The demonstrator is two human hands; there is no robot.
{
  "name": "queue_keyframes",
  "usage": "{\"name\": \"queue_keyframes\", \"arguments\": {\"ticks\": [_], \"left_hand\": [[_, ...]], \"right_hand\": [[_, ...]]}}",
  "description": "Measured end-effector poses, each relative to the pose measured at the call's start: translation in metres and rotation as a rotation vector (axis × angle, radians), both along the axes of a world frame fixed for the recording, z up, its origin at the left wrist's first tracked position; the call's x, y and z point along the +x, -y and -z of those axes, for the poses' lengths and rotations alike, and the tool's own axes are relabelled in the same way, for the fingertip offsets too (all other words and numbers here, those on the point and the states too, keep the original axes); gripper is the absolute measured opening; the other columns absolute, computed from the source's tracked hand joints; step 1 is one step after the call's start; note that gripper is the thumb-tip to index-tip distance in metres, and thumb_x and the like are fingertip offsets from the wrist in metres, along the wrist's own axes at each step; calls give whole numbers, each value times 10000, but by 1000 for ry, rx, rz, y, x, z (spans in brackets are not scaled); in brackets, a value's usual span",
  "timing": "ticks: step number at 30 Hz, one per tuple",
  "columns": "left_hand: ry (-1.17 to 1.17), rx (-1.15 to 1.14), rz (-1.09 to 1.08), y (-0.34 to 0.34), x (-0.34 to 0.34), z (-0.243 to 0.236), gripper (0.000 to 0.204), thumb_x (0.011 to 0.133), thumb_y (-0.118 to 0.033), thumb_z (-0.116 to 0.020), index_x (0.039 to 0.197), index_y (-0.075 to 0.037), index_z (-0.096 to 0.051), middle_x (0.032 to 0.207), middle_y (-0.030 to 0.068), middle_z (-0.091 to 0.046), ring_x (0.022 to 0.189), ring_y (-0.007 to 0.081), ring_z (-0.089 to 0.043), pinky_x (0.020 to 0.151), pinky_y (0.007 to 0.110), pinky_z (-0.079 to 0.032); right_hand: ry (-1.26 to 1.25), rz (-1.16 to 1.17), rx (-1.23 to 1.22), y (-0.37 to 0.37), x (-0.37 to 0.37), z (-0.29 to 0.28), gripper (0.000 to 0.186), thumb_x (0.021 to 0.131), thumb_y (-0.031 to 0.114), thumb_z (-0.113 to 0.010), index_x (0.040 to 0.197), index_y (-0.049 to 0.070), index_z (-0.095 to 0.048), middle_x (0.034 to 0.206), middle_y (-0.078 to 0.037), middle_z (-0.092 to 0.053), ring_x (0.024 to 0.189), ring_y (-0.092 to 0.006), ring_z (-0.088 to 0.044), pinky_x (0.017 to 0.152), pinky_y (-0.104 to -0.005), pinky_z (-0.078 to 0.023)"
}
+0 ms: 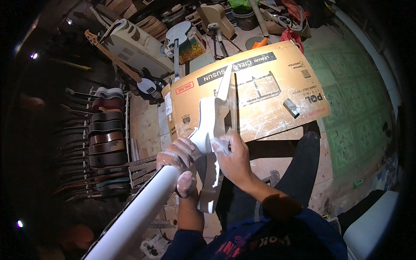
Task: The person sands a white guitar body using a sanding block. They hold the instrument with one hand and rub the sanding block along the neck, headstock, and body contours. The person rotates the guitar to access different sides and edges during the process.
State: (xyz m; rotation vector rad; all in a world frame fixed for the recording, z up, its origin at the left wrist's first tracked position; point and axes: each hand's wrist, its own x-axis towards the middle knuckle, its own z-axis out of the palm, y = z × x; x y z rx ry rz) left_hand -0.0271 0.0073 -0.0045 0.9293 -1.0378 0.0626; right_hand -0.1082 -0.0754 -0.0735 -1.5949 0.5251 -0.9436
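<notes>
A white electric guitar (207, 117) lies tilted across my lap, its pointed body reaching over a cardboard sheet and its thick white neck (143, 208) running toward the lower left. My left hand (177, 156) wraps round the neck close to the body, fingers on top and thumb below. Pressed to the white surface where neck and body meet is my right hand (232, 158), its dusty fingers bent and closed. Whatever they may pinch is hidden. Pale dust coats both hands. A small dark grey block (291, 108) rests on the cardboard (255, 119) to the right.
Several guitars (106, 138) stand in a rack at the left. A guitar with a wooden neck (117, 58) leans by a beige casing (138, 47). Farther back are a pale guitar body (178, 32) and a bucket (246, 21). Green tiles (355, 104) cover the right floor.
</notes>
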Motion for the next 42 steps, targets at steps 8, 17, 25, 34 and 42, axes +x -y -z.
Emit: {"name": "queue_keyframes", "arguments": {"ticks": [8, 17, 25, 34, 42], "left_hand": [[-16, 5, 5, 0, 0, 7, 271, 763, -194, -657, 880, -99, -432, 708, 42, -462, 689, 210, -486, 743, 398, -409], [-19, -2, -7, 0, 4, 7, 271, 751, -189, -648, 875, -100, -424, 702, 43, -452, 679, 206, -475, 737, 395, -406], [-24, -5, -17, 0, 4, 6, 271, 741, -185, -640, 871, -101, -417, 697, 44, -443, 671, 203, -466, 732, 393, -403], [-34, -4, -25, 1, 2, 8, 272, 730, -181, -631, 866, -102, -408, 691, 45, -433, 661, 200, -455, 727, 390, -400], [-20, -8, -31, 2, -1, 6, 273, 720, -176, -623, 861, -102, -401, 686, 46, -425, 652, 197, -446, 722, 387, -397]], "right_hand": [[41, 74, -7, -8, 10, 2, 196, 869, 93, -676, 895, -20, -518, 821, -193, -556, 720, -352, -577, 656, -422, -462], [102, 102, -45, -10, 20, 9, 167, 850, 48, -700, 884, -10, -547, 776, -138, -566, 695, -255, -569, 649, -357, -467], [134, 137, -46, -13, 22, 16, 189, 823, 20, -725, 847, 5, -538, 749, -93, -549, 685, -185, -547, 639, -318, -463], [19, 92, 108, -5, 24, 4, 178, 858, 102, -714, 854, 0, -568, 708, -61, -580, 666, -98, -545, 597, -281, -461], [-84, 51, 208, 7, 24, -5, 179, 828, 89, -732, 881, -10, -592, 741, -88, -627, 674, -127, -579, 616, -294, -480]]}}
